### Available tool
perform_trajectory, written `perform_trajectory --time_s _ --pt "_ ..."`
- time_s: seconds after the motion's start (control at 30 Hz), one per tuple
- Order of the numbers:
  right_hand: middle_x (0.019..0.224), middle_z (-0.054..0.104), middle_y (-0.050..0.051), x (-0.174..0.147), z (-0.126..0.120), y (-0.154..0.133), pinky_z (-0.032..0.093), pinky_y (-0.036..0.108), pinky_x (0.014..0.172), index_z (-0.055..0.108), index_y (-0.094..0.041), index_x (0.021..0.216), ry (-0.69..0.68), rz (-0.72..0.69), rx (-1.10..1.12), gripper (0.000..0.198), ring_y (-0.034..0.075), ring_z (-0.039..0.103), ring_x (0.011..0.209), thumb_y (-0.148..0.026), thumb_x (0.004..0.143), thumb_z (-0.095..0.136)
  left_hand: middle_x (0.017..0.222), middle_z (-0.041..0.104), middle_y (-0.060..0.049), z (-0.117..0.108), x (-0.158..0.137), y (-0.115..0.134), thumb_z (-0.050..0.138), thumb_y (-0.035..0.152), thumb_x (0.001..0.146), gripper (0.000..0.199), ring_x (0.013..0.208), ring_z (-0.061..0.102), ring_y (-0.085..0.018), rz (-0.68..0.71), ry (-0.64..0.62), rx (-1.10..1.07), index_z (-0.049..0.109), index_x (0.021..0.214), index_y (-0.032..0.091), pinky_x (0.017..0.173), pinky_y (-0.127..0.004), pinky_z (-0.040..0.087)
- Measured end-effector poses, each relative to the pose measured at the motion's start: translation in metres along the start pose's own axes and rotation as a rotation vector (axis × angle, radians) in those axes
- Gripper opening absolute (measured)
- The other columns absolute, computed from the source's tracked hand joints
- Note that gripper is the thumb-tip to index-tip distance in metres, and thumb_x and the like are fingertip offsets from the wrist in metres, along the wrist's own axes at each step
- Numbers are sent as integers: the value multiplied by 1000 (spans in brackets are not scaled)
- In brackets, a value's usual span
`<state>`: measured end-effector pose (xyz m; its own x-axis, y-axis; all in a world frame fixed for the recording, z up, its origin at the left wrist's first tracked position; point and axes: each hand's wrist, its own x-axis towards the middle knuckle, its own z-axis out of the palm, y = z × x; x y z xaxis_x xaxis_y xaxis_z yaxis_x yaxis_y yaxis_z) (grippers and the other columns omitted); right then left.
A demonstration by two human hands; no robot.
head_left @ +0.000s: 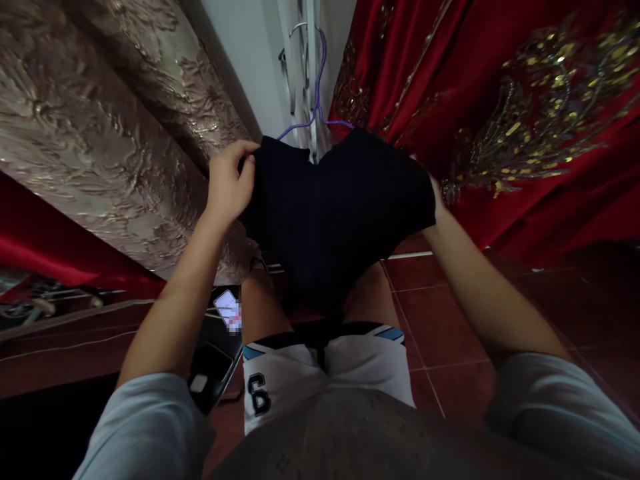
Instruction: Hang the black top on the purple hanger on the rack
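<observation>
A dark navy or black shirt (320,207) hangs in front of me on a purple wire hanger (319,93), its lower part dropping between my knees. At the shirt's left shoulder, my left hand (233,177) pinches the edge of the cloth between thumb and fingers. My right hand (438,200) is at the opposite sleeve; most of it is behind the fabric, with the cloth gripped there. The hanger's hook reaches up to a white metal rack (300,67). The hanger's arms run down out of sight inside the shirt.
Embossed beige-pink fabric (125,120) hangs at the left. Red cloth with gold sequins (540,113) hangs close on the right. A dark surface at lower left bears a lit phone (227,308) and a small white object (199,383). Red tiles (445,313) cover the floor.
</observation>
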<state>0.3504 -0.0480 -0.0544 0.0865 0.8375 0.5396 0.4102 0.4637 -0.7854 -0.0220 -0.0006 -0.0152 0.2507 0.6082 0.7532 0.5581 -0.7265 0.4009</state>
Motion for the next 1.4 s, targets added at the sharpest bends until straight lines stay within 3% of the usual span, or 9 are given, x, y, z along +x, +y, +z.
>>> perform_trajectory --time_s 0.13,0.43,0.6,0.77,1.0,1.07,1.17,1.3,1.4 --pt "93 78 5 6 -29 -23 57 39 80 75 -15 100 -287 336 346 44 14 73 81 -51 102 50 113 72 -6 3 -4 8 61 46 96 25 112 65 -29 -9 69 57 70 111 28 100 -47 49" --pt "79 63 4 -30 -20 -111 52 38 62 68 -25 86 -127 151 461 6 21 61 71 -29 81 66 107 75 -3 -10 11 59 68 54 96 32 103 67 -22 -49 150 -251 73 109 25 96 -44 54" --pt "78 59 3 -48 7 -121 47 31 60 66 -24 88 -58 228 537 12 18 54 70 -24 78 59 110 77 -4 -16 15 84 79 45 87 30 103 72 -25 -259 -27 -578 77 110 27 96 -45 59" --pt "75 52 2 -67 10 -120 41 29 55 57 -25 89 -2 77 482 7 17 48 65 -30 85 57 105 78 -5 -26 3 96 79 43 87 24 102 74 -26 -300 20 -559 78 105 27 97 -46 59" --pt "125 58 8 -93 36 -119 50 37 95 56 -24 125 -887 -390 88 33 21 59 108 -39 96 64 116 76 -14 -39 -7 132 46 29 107 32 100 75 -18 -736 -200 -1043 71 97 11 93 -30 61" --pt "135 55 11 -86 42 -109 47 38 105 58 -24 126 -921 -392 77 30 22 58 120 -42 102 56 101 77 -10 -48 -12 123 57 18 98 16 72 71 -11 -778 -259 -971 72 97 11 67 -20 60" --pt "136 56 11 -67 43 -87 42 43 114 61 -25 124 -650 -396 47 30 24 54 130 -44 102 55 83 75 -7 -77 -19 97 72 17 84 16 47 50 -5 -636 -394 -564 76 99 13 41 -14 41" --pt "147 51 11 -43 44 -63 40 47 116 56 -27 138 -359 -287 6 51 29 46 139 -51 94 64 84 78 -7 -127 -21 78 79 42 81 32 59 66 -13 -377 -636 -107 80 98 15 49 -20 50" --pt "134 60 10 -38 48 -57 49 40 102 61 -24 133 -499 -169 95 50 26 57 122 -54 93 64 90 80 -7 -139 -21 77 77 49 84 34 75 74 -19 -329 -652 -97 82 100 19 58 -28 57"
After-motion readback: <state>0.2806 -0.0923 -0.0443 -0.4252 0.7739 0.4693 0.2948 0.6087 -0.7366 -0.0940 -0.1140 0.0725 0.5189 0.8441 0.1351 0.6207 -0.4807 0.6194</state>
